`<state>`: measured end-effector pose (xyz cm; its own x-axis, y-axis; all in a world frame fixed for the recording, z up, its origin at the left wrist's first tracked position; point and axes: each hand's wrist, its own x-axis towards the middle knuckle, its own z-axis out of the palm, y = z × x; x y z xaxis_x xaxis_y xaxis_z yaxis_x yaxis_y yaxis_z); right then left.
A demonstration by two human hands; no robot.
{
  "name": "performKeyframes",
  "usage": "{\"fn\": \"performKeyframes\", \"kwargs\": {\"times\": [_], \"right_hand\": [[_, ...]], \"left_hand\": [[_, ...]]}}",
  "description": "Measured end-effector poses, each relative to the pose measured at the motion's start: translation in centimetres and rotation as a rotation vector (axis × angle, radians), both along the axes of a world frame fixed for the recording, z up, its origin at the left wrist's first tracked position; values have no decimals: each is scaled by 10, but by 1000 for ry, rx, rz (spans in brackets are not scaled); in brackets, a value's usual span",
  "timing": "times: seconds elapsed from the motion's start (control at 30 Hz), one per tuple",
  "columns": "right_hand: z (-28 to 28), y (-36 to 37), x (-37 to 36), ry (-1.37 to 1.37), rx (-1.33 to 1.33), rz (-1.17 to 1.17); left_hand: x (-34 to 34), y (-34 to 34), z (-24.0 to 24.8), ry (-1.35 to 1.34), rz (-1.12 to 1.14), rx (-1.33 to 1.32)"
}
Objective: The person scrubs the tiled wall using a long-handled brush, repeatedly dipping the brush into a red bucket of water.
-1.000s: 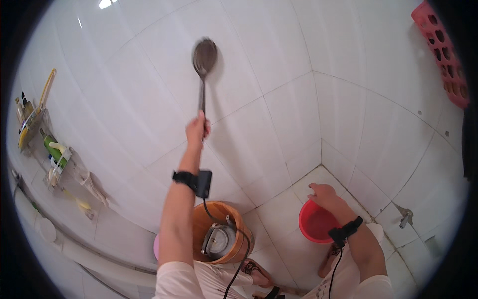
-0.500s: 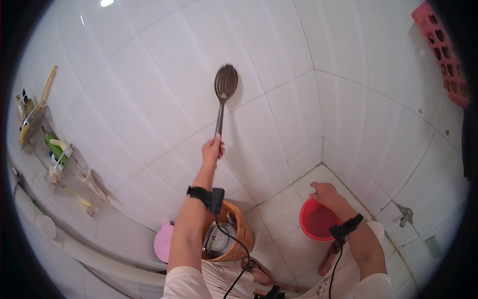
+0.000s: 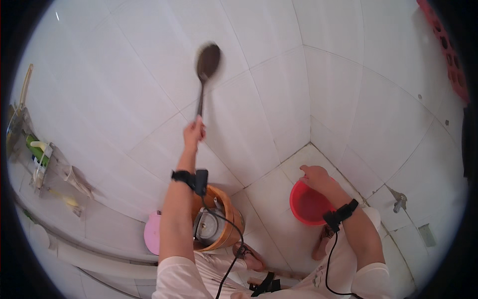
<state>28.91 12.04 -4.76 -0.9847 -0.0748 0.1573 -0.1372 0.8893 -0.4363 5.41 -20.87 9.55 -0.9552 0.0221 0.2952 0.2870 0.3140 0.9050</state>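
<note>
My left hand [image 3: 194,131] is wrapped round the handle of a long-handled brush [image 3: 208,60]. Its dark oval head is against or very close to the white tiled wall [image 3: 279,94]; contact cannot be made out, and the head is smeared by motion. Lower on the right, my right hand [image 3: 316,178] is closed over the far rim of a red basin [image 3: 300,212]. Fingers on that rim are partly hidden behind the hand. The basin's inside looks red and smooth, and whether it holds water is unclear.
A wooden tub [image 3: 235,226] with a grey-white appliance inside stands below my left arm, beside a pink lid [image 3: 152,234]. Wall shelves [image 3: 42,159] hold bottles at left. A tap [image 3: 398,200] juts from the right wall, below a pink perforated basket [image 3: 448,50].
The view has shifted, so the wall and tub sit higher and further left. The brush head has turned slightly and is now blurred. My right hand keeps its place on the basin.
</note>
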Motion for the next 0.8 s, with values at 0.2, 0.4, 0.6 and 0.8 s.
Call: {"fn": "performKeyframes", "kwargs": {"times": [0.2, 0.4, 0.6, 0.8], "right_hand": [[9, 6, 9, 14, 43, -19], [23, -8, 5, -39, 35, -17], [22, -4, 2, 61, 55, 15], [26, -1, 9, -74, 66, -8]], "left_hand": [[50, -20, -175, -398, -45, -237], [-14, -41, -59, 95, 46, -428], [-27, -24, 21, 170, 25, -283], [-12, -63, -159, -64, -55, -313]]}}
